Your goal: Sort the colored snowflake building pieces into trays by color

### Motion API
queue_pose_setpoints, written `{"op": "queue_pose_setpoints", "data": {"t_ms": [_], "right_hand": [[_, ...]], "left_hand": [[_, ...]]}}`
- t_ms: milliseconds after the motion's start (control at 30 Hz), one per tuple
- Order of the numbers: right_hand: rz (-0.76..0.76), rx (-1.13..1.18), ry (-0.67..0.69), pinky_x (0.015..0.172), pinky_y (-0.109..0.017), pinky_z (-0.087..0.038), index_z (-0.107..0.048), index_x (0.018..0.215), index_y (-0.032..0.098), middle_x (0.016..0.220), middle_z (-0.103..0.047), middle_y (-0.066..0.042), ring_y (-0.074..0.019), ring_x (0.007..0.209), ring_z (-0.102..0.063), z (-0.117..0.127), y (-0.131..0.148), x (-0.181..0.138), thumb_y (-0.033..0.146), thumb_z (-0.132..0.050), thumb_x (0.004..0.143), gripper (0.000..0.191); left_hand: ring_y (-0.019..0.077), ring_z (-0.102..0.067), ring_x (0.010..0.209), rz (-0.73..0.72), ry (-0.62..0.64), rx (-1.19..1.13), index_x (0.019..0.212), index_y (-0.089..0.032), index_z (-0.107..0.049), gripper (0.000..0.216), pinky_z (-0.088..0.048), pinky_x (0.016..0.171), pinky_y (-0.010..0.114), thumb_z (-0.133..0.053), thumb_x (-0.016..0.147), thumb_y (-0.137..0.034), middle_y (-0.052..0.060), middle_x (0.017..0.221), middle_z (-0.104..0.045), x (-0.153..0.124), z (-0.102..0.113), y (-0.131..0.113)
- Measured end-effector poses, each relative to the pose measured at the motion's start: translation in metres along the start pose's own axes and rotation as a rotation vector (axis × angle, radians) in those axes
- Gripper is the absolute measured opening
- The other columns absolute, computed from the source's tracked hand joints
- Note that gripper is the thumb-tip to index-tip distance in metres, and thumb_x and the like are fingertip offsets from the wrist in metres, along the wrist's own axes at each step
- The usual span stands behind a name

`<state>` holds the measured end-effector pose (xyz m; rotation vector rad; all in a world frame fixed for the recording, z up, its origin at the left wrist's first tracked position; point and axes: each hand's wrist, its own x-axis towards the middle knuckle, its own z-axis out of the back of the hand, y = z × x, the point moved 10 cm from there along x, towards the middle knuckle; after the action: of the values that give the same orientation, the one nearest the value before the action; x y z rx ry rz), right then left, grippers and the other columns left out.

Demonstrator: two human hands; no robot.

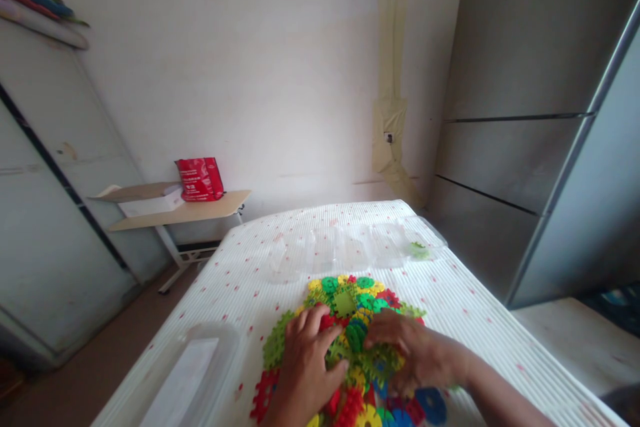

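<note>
A heap of plastic gear-shaped building pieces [345, 303] in green, yellow, red and blue lies in front of me. My left hand [311, 353] rests on the heap's left side, fingers spread and thumb apart. On the right side, my right hand [407, 347] reaches in with bent fingers and a gap to the thumb. A light green gear piece [381, 363] shows in that gap, with no clear grip on it. Close to the right fingertips are dark green round pieces [355, 335]. A blue disc [431, 405] lies below the right wrist.
Several clear plastic containers [350, 247] stand in a row behind the heap; the rightmost has a light green piece [419, 250]. A clear lidded box [190, 373] with white paper lies left. Beyond are a side table [225, 205] with a red bag [200, 179] and a fridge [500, 160].
</note>
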<state>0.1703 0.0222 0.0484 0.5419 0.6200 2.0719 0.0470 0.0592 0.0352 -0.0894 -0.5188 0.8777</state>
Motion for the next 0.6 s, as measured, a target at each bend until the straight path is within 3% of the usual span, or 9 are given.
{"op": "queue_pose_setpoints", "data": {"t_ms": [167, 300, 367, 600], "right_hand": [[-0.049, 0.207, -0.234, 0.076, -0.032, -0.046, -0.059, 0.106, 0.022, 0.102, -0.058, -0.005, -0.02, 0.088, -0.055, 0.029, -0.023, -0.001, 0.034, -0.073, 0.061, 0.048], [-0.116, 0.234, -0.406, 0.072, -0.031, -0.047, -0.056, 0.106, 0.021, 0.099, -0.056, -0.004, -0.0187, 0.083, -0.055, 0.04, -0.053, -0.003, 0.04, -0.069, 0.066, 0.046], [-0.16, 0.209, -0.451, 0.074, -0.032, -0.046, -0.055, 0.106, 0.022, 0.099, -0.056, -0.004, -0.0195, 0.086, -0.055, 0.04, -0.065, -0.004, 0.04, -0.068, 0.067, 0.045], [-0.244, 0.152, -0.499, 0.075, -0.032, -0.046, -0.055, 0.104, 0.021, 0.099, -0.057, -0.004, -0.0192, 0.086, -0.055, 0.037, -0.077, -0.006, 0.037, -0.065, 0.069, 0.039]], "left_hand": [[0.0311, -0.046, 0.113, 0.01, 0.025, -0.013, 0.091, -0.031, -0.068, 0.032, -0.034, 0.093, 0.048, -0.07, 0.059, -0.026, 0.006, 0.122, -0.054, 0.001, -0.001, 0.001], [0.0338, -0.043, 0.115, 0.002, 0.046, -0.02, 0.107, -0.032, -0.063, 0.051, -0.032, 0.094, 0.05, -0.072, 0.057, -0.033, 0.008, 0.127, -0.05, 0.0, -0.004, 0.003], [0.0347, -0.042, 0.116, 0.01, 0.052, -0.017, 0.11, -0.031, -0.061, 0.055, -0.032, 0.094, 0.051, -0.072, 0.056, -0.035, 0.009, 0.129, -0.049, 0.0, -0.005, 0.004], [0.0325, -0.043, 0.116, 0.052, 0.051, -0.04, 0.09, -0.029, -0.065, 0.036, -0.031, 0.095, 0.049, -0.072, 0.055, -0.029, 0.006, 0.127, -0.05, 0.001, -0.006, 0.005]]}}
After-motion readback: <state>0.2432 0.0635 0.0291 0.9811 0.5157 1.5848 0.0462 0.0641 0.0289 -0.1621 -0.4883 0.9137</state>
